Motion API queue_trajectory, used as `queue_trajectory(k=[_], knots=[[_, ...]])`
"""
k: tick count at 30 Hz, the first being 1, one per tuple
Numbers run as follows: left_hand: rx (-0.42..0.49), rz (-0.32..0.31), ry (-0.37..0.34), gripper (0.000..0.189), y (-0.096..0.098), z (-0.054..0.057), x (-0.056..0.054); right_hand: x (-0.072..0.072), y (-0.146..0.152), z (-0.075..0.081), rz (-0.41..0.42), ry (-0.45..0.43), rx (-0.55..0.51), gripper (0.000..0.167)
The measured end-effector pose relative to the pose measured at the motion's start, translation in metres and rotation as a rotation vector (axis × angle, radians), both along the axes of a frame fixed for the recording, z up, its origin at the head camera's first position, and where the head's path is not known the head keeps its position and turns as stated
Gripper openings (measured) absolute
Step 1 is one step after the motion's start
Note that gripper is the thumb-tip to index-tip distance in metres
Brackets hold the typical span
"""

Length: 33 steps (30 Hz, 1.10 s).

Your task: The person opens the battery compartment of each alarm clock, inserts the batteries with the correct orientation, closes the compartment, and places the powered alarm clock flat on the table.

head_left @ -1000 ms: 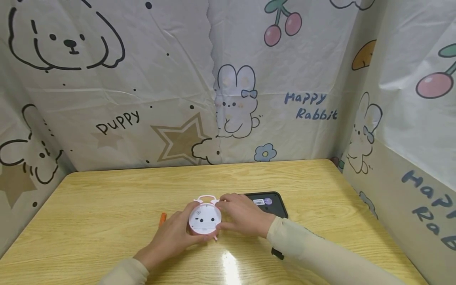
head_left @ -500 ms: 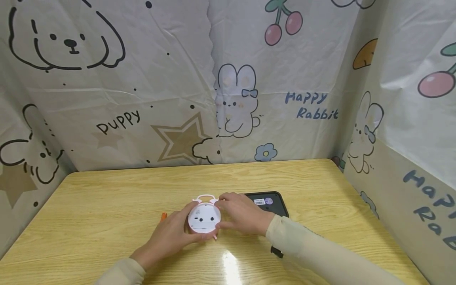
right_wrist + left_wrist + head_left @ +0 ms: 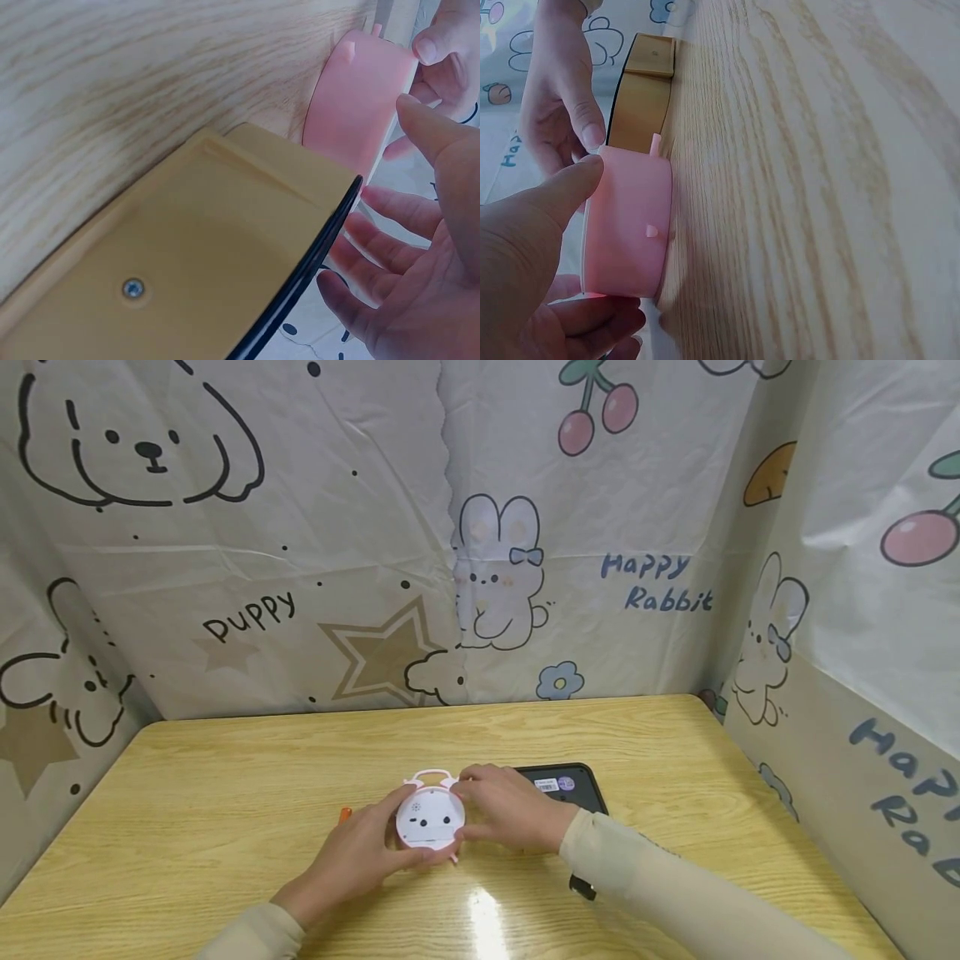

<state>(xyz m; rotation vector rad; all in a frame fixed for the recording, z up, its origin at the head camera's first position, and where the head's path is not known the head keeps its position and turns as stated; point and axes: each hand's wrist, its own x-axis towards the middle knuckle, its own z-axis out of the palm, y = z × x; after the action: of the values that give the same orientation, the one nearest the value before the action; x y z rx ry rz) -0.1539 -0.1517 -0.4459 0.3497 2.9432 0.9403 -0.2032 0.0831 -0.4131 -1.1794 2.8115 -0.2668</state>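
A pink alarm clock (image 3: 433,833) lies face down on the wooden table, its white back with two dark knobs turned up and its bells and handle toward the far side. My left hand (image 3: 356,856) holds it from the left, thumb along the near edge and fingers round the far side. From the right, the thumb and fingertips of my right hand (image 3: 510,810) grip its rim. In the left wrist view the clock's pink side (image 3: 626,225) stands close against the tabletop, with small feet sticking out. The clock's face is hidden underneath.
Right of the clock, partly under my right hand, lies a flat black-backed object (image 3: 573,789) with labels; its sides (image 3: 172,240) look gold in the right wrist view. An orange object (image 3: 345,815) shows behind my left hand. A small black item (image 3: 582,887) sits by my right sleeve.
Both hands keep their hold on the clock. Clock and hands have shifted only very slightly left and away, and the left thumb has moved a little along the near edge.
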Motion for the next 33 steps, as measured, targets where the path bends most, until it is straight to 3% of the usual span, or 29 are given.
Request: queue_trajectory(k=[23,33], knots=[[-0.048,0.012,0.013,0.090,0.002,0.000,-0.002,0.003,-0.005,0.004,-0.016,-0.008,-0.017,0.051],[-0.025,-0.010,0.007,0.093,0.003,-0.001,-0.003,0.006,-0.016,-0.003,0.022,0.083,-0.015,0.047]])
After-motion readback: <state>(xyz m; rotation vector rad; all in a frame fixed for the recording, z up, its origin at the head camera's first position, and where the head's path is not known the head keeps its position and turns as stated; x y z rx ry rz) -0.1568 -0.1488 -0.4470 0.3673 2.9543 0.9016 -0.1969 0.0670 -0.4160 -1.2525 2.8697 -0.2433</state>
